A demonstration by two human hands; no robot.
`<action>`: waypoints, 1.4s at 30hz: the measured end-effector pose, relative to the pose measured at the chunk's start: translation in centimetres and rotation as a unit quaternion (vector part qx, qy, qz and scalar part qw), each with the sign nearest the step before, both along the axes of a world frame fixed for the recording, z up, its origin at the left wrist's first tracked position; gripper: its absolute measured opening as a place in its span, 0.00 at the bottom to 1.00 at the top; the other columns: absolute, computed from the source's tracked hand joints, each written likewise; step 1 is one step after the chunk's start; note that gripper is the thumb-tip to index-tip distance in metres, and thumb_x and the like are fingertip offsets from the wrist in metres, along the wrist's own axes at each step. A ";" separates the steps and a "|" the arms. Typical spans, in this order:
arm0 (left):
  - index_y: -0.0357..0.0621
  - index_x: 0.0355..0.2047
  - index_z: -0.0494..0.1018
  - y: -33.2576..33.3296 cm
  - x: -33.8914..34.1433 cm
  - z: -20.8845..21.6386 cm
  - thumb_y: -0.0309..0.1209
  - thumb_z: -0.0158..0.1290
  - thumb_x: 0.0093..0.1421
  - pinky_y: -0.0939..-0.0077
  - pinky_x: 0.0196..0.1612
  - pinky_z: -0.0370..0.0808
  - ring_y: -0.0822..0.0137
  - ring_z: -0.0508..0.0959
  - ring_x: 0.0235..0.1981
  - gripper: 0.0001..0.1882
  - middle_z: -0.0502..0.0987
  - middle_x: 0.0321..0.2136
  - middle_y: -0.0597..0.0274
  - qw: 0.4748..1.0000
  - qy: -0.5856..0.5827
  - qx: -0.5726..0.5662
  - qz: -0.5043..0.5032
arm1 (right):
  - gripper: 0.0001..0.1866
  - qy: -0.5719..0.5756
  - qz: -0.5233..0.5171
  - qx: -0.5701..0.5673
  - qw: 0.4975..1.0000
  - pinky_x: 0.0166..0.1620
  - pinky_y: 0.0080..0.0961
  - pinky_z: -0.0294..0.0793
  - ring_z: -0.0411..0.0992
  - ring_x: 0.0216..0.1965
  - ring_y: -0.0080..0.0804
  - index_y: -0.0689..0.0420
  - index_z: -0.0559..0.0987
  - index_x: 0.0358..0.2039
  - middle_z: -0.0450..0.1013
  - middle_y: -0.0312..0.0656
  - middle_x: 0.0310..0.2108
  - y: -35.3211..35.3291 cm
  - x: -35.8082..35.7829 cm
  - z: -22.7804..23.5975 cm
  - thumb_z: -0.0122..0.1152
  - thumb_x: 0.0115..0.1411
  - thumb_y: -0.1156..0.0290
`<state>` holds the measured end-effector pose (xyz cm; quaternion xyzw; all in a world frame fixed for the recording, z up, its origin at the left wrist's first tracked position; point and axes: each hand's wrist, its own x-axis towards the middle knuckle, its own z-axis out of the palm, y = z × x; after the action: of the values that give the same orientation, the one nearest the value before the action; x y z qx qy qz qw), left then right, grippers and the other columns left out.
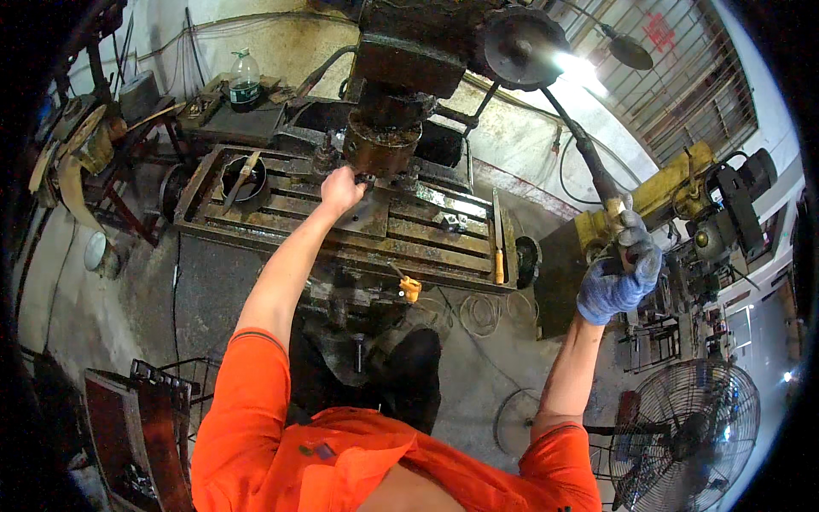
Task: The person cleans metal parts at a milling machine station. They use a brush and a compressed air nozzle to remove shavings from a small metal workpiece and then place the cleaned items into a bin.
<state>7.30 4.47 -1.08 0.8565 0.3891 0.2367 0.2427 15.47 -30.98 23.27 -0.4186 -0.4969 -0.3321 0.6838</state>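
My bare left hand reaches to the underside of the machine's dark spindle head. Its fingers are closed at a small dark part below the head; what they grip is mostly hidden. Out to the right, my right hand, in a blue-grey glove, is wrapped round the lower end of a long dark lever that slopes down from a round dark disc. Under the spindle lies the slotted, oily machine table.
On the table sit a black bowl with a brush, a small metal block and a wooden-handled file. A yellow handle projects from its front. A standing fan and yellow machine are at right.
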 end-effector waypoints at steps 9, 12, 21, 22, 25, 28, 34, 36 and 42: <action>0.35 0.31 0.73 0.6 -0.5 -0.2 0.36 0.57 0.44 0.60 0.34 0.72 0.50 0.76 0.32 0.18 0.75 0.25 0.45 0.999 -0.019 0.026 -0.013 | 0.15 0.005 0.026 -0.016 1.000 0.50 0.36 0.61 0.69 0.38 0.39 0.66 0.71 0.25 0.72 0.51 0.33 -0.2 0.5 -1.3 0.46 0.56 0.64; 0.40 0.38 0.72 0.7 -3.9 2.2 0.31 0.53 0.47 0.62 0.36 0.72 0.52 0.76 0.33 0.17 0.76 0.28 0.47 0.979 -0.077 -0.146 -0.118 | 0.18 0.014 0.015 -0.059 0.998 0.50 0.37 0.61 0.68 0.39 0.40 0.66 0.71 0.25 0.72 0.51 0.33 -0.2 0.3 -1.0 0.44 0.57 0.61; 0.53 0.48 0.66 3.4 -22.2 4.6 0.34 0.52 0.48 0.61 0.36 0.69 0.54 0.75 0.30 0.24 0.73 0.30 0.56 0.960 0.008 0.249 0.131 | 0.19 0.036 0.036 0.002 0.999 0.50 0.40 0.62 0.69 0.38 0.38 0.63 0.71 0.23 0.72 0.47 0.30 0.1 0.2 -1.2 0.41 0.59 0.60; 0.51 0.49 0.64 3.7 -22.9 4.4 0.37 0.53 0.49 0.61 0.38 0.68 0.54 0.75 0.30 0.25 0.74 0.29 0.53 0.959 0.071 0.246 0.118 | 0.19 0.050 0.043 0.007 0.998 0.49 0.40 0.63 0.69 0.38 0.38 0.63 0.72 0.23 0.72 0.47 0.31 0.0 0.3 -1.2 0.41 0.59 0.60; 0.49 0.51 0.63 5.1 -23.5 2.6 0.38 0.51 0.51 0.60 0.38 0.67 0.53 0.75 0.30 0.26 0.75 0.27 0.51 0.952 0.195 0.232 0.048 | 0.19 0.021 0.034 0.001 0.999 0.49 0.38 0.63 0.69 0.38 0.38 0.64 0.72 0.24 0.72 0.48 0.32 0.3 -0.3 -0.5 0.42 0.59 0.60; 0.43 0.45 0.68 6.0 -24.3 2.0 0.35 0.48 0.54 0.59 0.33 0.70 0.52 0.76 0.26 0.18 0.76 0.24 0.49 0.962 0.090 0.253 0.041 | 0.20 0.002 -0.071 -0.046 0.996 0.49 0.36 0.63 0.69 0.37 0.38 0.65 0.72 0.24 0.72 0.48 0.31 0.2 -1.0 0.3 0.42 0.58 0.59; 0.33 0.41 0.70 0.4 -19.1 3.6 0.35 0.44 0.60 0.78 0.16 0.67 0.75 0.72 0.14 0.17 0.72 0.17 0.62 0.969 -0.225 -0.098 -0.029 | 0.17 0.067 0.040 0.009 0.997 0.53 0.44 0.58 0.68 0.39 0.41 0.60 0.66 0.21 0.68 0.44 0.27 0.2 0.0 -0.2 0.39 0.60 0.61; 0.33 0.41 0.71 -1.2 -15.9 3.1 0.34 0.44 0.60 0.77 0.17 0.68 0.73 0.71 0.13 0.16 0.72 0.16 0.60 0.954 -0.249 -0.154 -0.059 | 0.17 0.088 0.045 0.010 0.995 0.54 0.46 0.57 0.67 0.40 0.42 0.60 0.66 0.21 0.68 0.44 0.26 0.2 -0.3 -0.8 0.39 0.60 0.61; 0.35 0.36 0.73 -1.7 -7.7 1.4 0.32 0.46 0.56 0.63 0.37 0.71 0.48 0.75 0.34 0.14 0.75 0.30 0.44 0.975 -0.220 -0.012 0.006 | 0.19 0.053 0.051 0.001 0.997 0.53 0.46 0.60 0.69 0.36 0.40 0.63 0.71 0.22 0.70 0.45 0.26 0.2 0.0 -1.0 0.42 0.58 0.60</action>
<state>-0.39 2.79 0.29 0.7781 0.3339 0.4162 0.3315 15.47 -30.81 22.28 -0.4086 -0.4803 -0.2745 0.7260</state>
